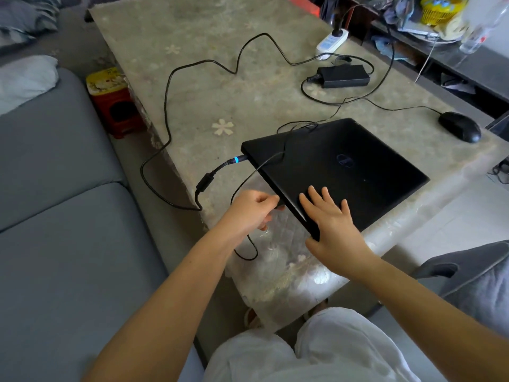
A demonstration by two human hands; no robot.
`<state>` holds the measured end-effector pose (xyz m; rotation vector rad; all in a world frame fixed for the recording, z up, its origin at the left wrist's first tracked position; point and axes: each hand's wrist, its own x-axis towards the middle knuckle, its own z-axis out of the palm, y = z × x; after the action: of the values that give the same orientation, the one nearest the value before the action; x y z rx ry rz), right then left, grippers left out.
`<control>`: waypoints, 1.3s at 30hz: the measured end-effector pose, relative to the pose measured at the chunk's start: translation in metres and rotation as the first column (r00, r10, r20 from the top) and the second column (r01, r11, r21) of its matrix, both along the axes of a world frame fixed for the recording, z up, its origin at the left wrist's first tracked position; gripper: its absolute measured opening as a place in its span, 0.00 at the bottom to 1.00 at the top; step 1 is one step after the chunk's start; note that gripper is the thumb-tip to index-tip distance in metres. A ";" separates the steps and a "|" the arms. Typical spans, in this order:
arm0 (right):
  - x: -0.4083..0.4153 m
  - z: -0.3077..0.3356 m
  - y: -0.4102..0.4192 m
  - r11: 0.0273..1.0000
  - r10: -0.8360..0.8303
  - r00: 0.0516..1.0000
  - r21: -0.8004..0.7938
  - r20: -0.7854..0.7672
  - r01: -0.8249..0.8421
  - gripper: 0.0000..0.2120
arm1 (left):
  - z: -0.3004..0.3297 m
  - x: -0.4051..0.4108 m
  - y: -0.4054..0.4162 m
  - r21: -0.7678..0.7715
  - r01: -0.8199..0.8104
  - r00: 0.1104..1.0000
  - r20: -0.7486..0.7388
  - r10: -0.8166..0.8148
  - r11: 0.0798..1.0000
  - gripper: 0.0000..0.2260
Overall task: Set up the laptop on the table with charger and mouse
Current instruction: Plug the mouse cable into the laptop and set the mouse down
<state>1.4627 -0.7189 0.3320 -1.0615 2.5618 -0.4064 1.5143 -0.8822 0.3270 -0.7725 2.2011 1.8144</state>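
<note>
A closed black laptop (355, 166) lies on the table (220, 92) near its front corner. The charger plug (237, 159), lit blue, sits in the laptop's left side. Its cord runs across the table to the black power brick (343, 75) and a white power strip (332, 41). A black wired mouse (459, 126) rests at the right edge, and its thin cable (248, 177) loops over the laptop lid. My left hand (252, 209) pinches the end of that cable against the laptop's left edge. My right hand (330, 216) lies flat, fingers spread, on the lid's near corner.
A grey sofa (63, 216) runs along the left. A red and yellow stool (113, 100) stands between sofa and table. A dark shelf with clutter (429, 26) sits at the back right. A grey chair cushion (479, 282) is at the right.
</note>
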 end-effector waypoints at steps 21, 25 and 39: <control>-0.055 -0.053 -0.010 0.999 0.031 0.998 0.022 0.062 -0.033 0.15 | -0.056 -0.021 -0.043 -0.649 -0.087 0.996 -0.066 0.058 0.756 0.09; -0.161 -0.050 -0.031 0.991 -0.120 0.993 -0.058 -0.017 0.119 0.18 | -0.066 -0.073 -0.033 -0.809 0.134 0.991 0.098 -0.094 0.572 0.18; -0.306 -0.053 -0.095 0.895 0.420 0.904 0.126 0.082 -0.427 0.10 | -0.079 -0.126 -0.042 -0.753 0.156 0.985 0.163 -0.049 0.640 0.10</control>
<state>1.1572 -0.8139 0.2794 -1.4834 2.1863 -0.1324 1.3884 -0.9242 0.2475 -0.8228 2.8379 0.6619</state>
